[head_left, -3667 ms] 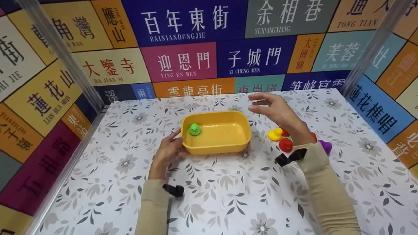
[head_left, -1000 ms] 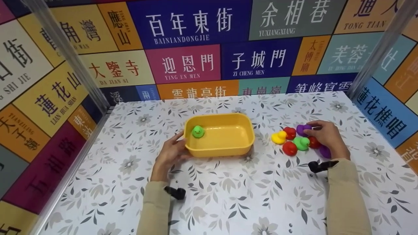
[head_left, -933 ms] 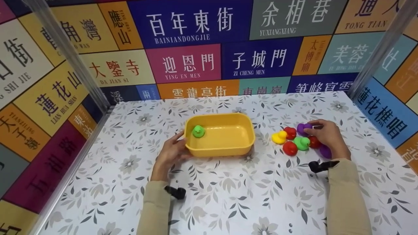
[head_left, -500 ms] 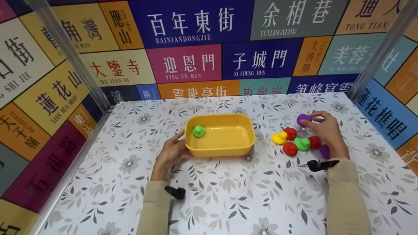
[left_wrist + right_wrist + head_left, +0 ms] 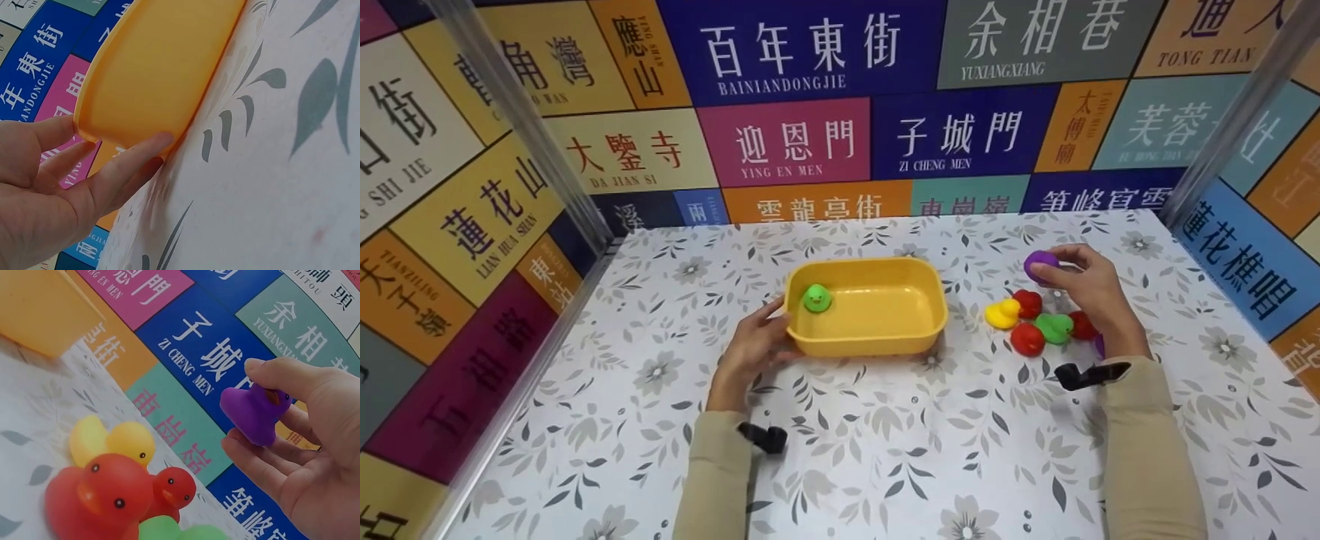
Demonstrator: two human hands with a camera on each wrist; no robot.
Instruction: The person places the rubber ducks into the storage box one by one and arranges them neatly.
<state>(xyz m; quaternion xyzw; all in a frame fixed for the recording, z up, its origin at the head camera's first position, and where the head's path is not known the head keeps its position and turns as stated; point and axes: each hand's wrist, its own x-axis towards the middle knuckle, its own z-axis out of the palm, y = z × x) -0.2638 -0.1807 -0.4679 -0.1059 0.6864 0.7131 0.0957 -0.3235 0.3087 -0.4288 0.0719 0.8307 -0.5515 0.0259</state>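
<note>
My right hand (image 5: 1091, 289) pinches a purple rubber duck (image 5: 1041, 268) between thumb and fingers, raised off the table behind the group of ducks. In the right wrist view the same purple duck (image 5: 256, 410) lies tilted in the fingers. My left hand (image 5: 754, 341) touches the left end of a yellow plastic basin (image 5: 870, 346), its fingers fairly straight against the outer wall, as the left wrist view of the hand (image 5: 84, 185) shows. Inside the basin, at its left end, sits a green rubber duck (image 5: 817, 298).
Right of the basin stand a yellow duck (image 5: 1001, 315), red ducks (image 5: 1027, 340) and a green duck (image 5: 1051, 328). Another purple duck (image 5: 1099, 346) is mostly hidden by my right wrist. A flower-patterned cloth (image 5: 870, 450) covers the table; printed panels (image 5: 795, 142) rise behind.
My right hand came from above the duck group to the purple duck, took hold of it, and lifted it up and to the left. My left hand stays at the basin.
</note>
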